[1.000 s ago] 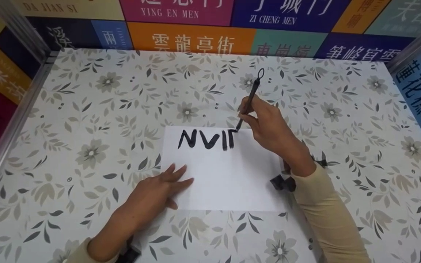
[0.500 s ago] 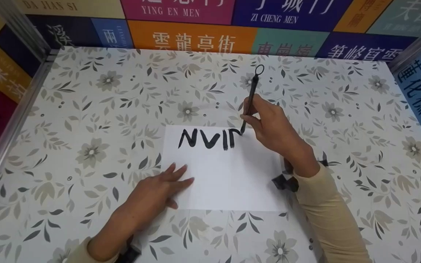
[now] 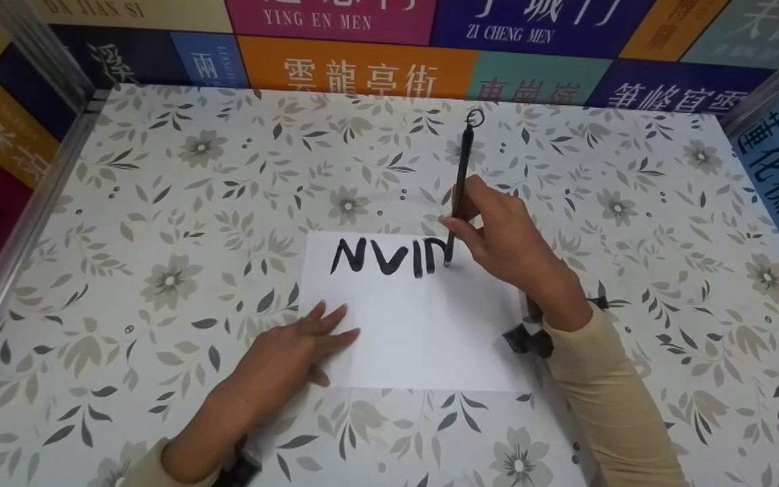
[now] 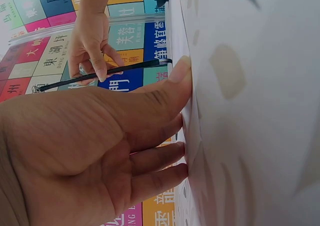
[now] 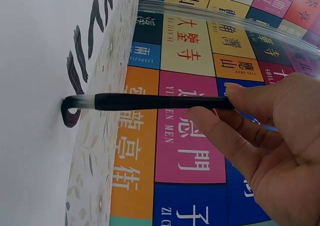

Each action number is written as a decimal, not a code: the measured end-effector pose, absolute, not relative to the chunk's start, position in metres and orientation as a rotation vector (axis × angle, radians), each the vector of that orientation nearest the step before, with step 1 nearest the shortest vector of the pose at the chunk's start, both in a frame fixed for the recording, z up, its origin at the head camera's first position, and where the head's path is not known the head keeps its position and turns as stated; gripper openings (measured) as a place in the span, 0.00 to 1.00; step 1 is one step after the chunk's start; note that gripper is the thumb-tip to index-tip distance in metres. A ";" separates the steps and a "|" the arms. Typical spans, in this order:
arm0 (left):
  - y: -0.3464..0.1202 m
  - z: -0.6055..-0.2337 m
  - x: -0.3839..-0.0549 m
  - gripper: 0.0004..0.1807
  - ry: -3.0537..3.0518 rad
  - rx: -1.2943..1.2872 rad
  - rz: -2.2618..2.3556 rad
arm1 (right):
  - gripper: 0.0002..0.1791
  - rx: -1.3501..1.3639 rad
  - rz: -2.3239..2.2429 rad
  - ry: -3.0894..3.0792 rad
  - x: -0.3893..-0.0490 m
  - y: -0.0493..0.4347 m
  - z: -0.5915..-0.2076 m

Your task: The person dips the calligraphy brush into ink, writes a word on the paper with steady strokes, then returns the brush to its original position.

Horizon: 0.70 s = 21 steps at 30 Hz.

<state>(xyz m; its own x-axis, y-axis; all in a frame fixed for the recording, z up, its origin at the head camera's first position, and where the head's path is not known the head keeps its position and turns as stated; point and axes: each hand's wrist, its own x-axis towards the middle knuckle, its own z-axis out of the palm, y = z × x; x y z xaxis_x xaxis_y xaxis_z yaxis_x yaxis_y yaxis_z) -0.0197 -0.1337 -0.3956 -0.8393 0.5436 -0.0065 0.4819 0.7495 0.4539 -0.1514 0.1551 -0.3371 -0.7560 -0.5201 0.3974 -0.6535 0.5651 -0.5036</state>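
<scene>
My right hand (image 3: 508,237) pinches a dark ink brush (image 3: 461,176) by its handle between thumb and fingers. A hanging loop tops the handle. In the right wrist view the black bristle tip of the brush (image 5: 150,101) presses on the white paper at the end of a curved stroke. Bold black letters (image 3: 389,258), reading roughly "NVI" and a partly formed curved letter, run along the upper part of the paper (image 3: 416,338). My left hand (image 3: 288,355) rests with spread fingers on the paper's lower left edge; in the left wrist view its fingertips (image 4: 175,178) touch the surface.
A white table cover (image 3: 180,203) with grey flowers and leaves lies under the paper. Panels with coloured blocks and Chinese lettering (image 3: 356,67) stand along the back and sides. Dark camera mounts (image 3: 528,340) sit at the wrists.
The brush tip has moved right, then down, extending the last letter's stroke into a curve. The brush now stands more upright. My left hand has stayed in place.
</scene>
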 end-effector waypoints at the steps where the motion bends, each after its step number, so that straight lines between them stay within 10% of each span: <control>1: -0.134 -0.395 -0.020 0.34 2.809 0.829 0.669 | 0.12 0.996 0.957 -2.583 -0.151 0.155 -0.337; 21: -0.134 -0.395 -0.019 0.33 2.807 0.820 0.676 | 0.12 1.049 0.927 -2.507 -0.147 0.146 -0.341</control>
<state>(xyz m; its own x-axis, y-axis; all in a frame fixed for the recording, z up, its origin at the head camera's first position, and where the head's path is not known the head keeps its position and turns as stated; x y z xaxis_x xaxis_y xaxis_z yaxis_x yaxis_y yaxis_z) -0.0192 -0.1339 -0.3954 -0.8416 0.5400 -0.0082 0.4770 0.7503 0.4577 -0.1466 0.1464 -0.3414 -0.7016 -0.5400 0.4649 -0.7126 0.5334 -0.4557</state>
